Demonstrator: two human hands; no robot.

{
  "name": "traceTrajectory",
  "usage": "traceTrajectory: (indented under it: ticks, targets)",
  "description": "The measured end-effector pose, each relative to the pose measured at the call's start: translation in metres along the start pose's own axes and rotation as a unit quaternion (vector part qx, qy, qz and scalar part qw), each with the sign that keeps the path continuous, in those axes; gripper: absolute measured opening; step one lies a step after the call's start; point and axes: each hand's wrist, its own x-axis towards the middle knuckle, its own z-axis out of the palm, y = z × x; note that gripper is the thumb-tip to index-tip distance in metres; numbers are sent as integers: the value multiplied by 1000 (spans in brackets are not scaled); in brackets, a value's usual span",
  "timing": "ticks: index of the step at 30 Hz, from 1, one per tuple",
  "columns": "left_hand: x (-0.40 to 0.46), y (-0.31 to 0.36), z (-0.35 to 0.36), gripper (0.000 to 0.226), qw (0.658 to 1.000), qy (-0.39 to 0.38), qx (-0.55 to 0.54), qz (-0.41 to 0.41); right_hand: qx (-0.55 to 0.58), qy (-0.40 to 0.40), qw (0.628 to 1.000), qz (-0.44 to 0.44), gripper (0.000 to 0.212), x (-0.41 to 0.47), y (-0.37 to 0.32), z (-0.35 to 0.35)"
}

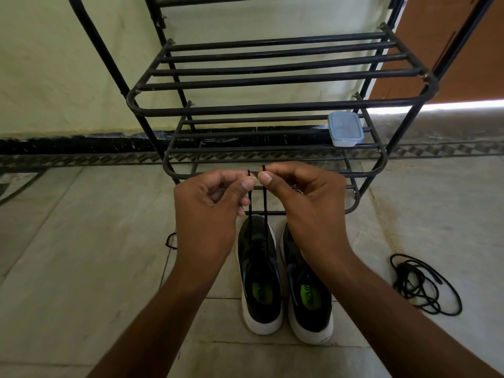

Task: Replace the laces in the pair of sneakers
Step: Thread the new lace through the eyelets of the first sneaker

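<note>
Here both ends of a black lace (265,203) are drawn straight up from the left sneaker (259,271) — the left hand (210,211) pinches one end between thumb and forefinger, the right hand (302,203) pinches the other, tips level and just beside each other. Holding them side by side like this looks like a way to even the two lengths before threading further up the eyelets. The right sneaker (308,290) stands touching its mate on the floor (81,255), apparently unlaced. A loose coil of black lace (425,285) lies well apart to the right — old or spare, I cannot tell. A metal rack (272,107) stands behind.
</note>
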Motion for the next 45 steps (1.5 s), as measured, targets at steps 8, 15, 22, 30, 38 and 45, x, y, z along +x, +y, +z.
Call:
traceTrajectory:
  ticks: [8, 15, 22, 30, 38, 45]
  targets:
    - [1, -1, 1, 4, 1000, 3, 0, 1, -6, -6, 1000, -6, 9, -1, 0, -1]
    - [0, -6, 0, 5, 999, 14, 31, 19, -3, 11, 1000, 10, 9, -5, 3, -3]
    - [-4, -50, -11, 19, 997, 19, 69, 8, -103, -44, 991, 76, 7, -4, 29, -19]
    - [-30, -153, -28, 41, 871, -275, 400, -76, -429, -304, 841, 127, 27, -32, 110, -37]
    - [-49, -168, -31, 6, 897, -249, 355, -80, -563, -408, 714, 80, 25, -46, 130, -28]
    - [-64, -142, -31, 22, 827, -291, 477, -66, -488, -371, 779, 136, 8, -35, 108, -47]
